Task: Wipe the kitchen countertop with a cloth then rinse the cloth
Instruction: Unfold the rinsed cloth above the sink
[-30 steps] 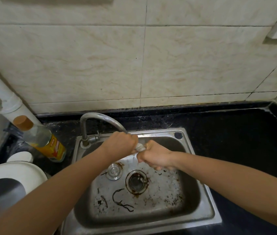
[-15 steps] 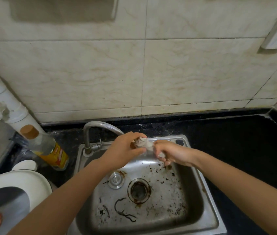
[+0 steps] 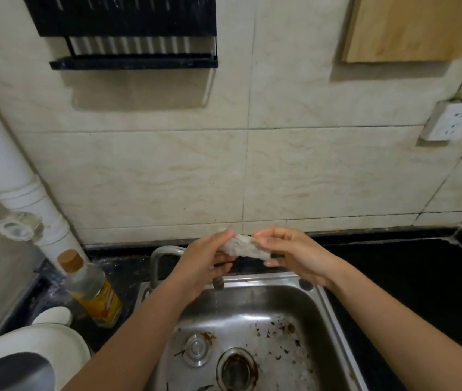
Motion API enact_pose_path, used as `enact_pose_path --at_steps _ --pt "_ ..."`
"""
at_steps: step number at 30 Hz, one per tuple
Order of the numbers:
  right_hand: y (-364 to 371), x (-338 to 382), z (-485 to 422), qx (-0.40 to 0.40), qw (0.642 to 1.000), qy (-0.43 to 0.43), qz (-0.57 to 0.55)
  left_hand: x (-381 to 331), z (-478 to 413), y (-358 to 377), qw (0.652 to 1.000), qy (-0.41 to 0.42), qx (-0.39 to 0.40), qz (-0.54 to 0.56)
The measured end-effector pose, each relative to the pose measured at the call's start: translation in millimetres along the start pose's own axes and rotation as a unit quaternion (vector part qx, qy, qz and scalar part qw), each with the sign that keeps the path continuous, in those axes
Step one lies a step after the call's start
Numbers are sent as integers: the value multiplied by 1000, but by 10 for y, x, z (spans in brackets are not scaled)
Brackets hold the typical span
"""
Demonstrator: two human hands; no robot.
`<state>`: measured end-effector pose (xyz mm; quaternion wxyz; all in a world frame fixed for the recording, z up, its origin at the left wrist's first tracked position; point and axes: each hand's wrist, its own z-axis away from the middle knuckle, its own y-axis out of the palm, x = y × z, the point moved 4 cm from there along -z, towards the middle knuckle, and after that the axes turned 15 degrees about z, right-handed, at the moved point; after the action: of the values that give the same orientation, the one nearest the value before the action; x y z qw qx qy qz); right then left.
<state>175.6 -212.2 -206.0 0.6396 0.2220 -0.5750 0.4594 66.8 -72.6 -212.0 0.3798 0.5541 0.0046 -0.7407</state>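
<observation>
While both hands hold it up above the far rim of the sink, the cloth, a small grey wrung wad, stretches between them in front of the tiled wall. The left hand has its fingers pinched on the cloth's left end; the right hand grips the right end, thumb on top and fingers curled beneath. Under the left hand the faucet arches over the steel basin, and a thin stream of water falls from its spout. Brown specks and a loose strainer plug lie in the basin beside the drain. On the black counter to the left stands a bottle with a tan cap and a yellow and red label; its writing is too blurred to read. Nearer on the left sits a white appliance lid. On the wall hang a black rack, a wooden board and a white socket, while a white pipe runs down at the left.
</observation>
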Motion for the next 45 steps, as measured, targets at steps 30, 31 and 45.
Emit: enact_pose_path --at_steps 30,31,45 --pt "108 286 -85 -84 974 -18 -210 -485 146 86 990 87 98 48" --pt "114 266 -83 -98 975 -7 -199 -479 142 82 991 82 92 55" --pt "-46 534 7 -188 980 -63 -8 -771 291 23 989 84 118 31"
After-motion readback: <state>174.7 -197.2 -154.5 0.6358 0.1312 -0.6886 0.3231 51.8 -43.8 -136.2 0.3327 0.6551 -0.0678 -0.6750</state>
